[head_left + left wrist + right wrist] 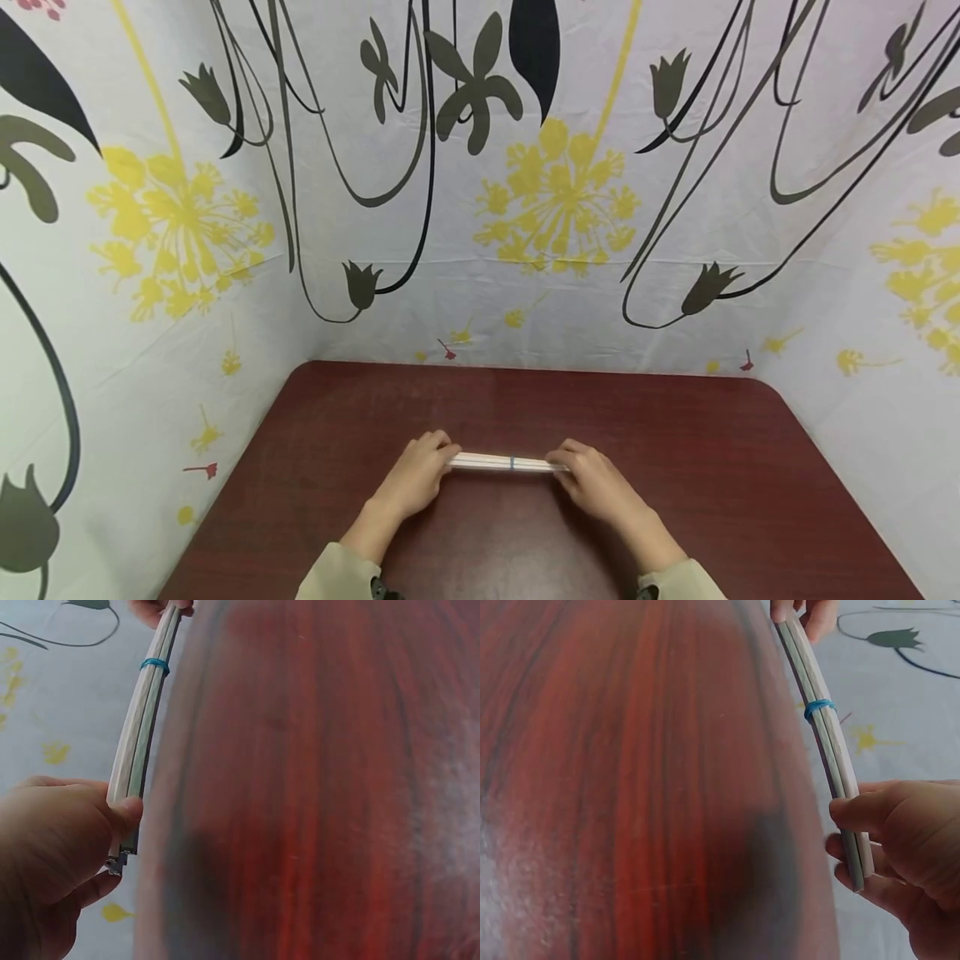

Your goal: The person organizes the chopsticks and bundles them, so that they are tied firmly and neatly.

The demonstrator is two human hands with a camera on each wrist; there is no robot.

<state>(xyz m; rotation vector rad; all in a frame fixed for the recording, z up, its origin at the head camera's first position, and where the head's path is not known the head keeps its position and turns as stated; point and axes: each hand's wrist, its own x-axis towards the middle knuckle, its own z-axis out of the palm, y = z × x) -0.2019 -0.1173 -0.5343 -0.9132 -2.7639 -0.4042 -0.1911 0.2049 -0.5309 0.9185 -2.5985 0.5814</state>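
A slim bundle of long pale sticks (pixel 483 462) is held level just above the dark red table. A blue rubber band (pixel 512 463) circles it, somewhat nearer the right end. My left hand (pixel 416 475) pinches the left end, thumb on the near side. In the left wrist view, small dark and silvery bits (pixel 116 864) show at that end; what they are is unclear. My right hand (pixel 596 483) grips the other end, its thumb (pixel 847 810) against the sticks and its fingers behind. The sticks lie side by side, pressed together.
The reddish-brown wooden table (pixel 525 550) has rounded far corners. A white cloth (pixel 450 233) printed with yellow flowers and dark stems hangs behind it and along both sides.
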